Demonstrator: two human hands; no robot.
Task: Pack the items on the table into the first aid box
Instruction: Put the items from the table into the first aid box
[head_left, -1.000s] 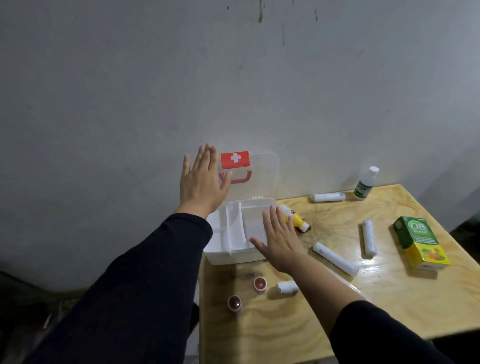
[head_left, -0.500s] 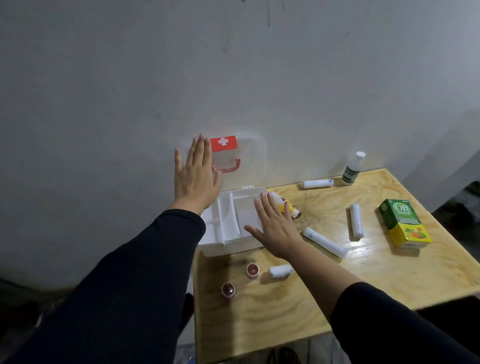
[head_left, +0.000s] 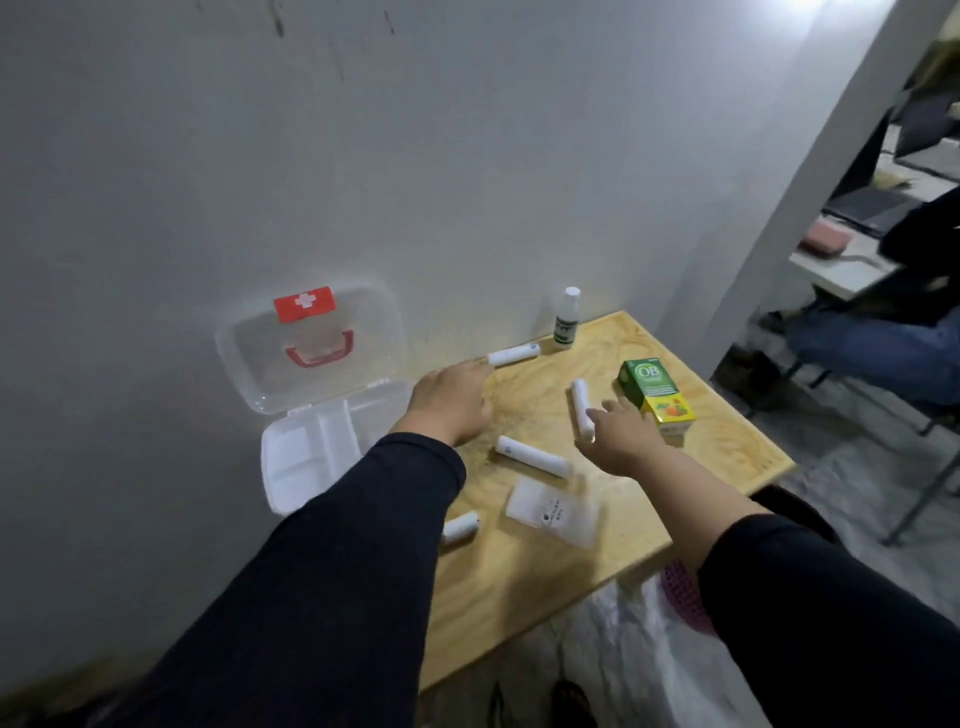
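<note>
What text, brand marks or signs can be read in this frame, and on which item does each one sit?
"OB": white letters on the green and yellow carton.
White cross, a sign and not words: red label on the open lid of the first aid box.
Dark print on the clear flat packet: too blurred to read.
Green label on the small white bottle: too small to read.
White tubes, such as the one at the back: no readable text.

box lying open, lid leaning on wall | white tubes crowding mid tabletop | bare wood showing along near edge
</note>
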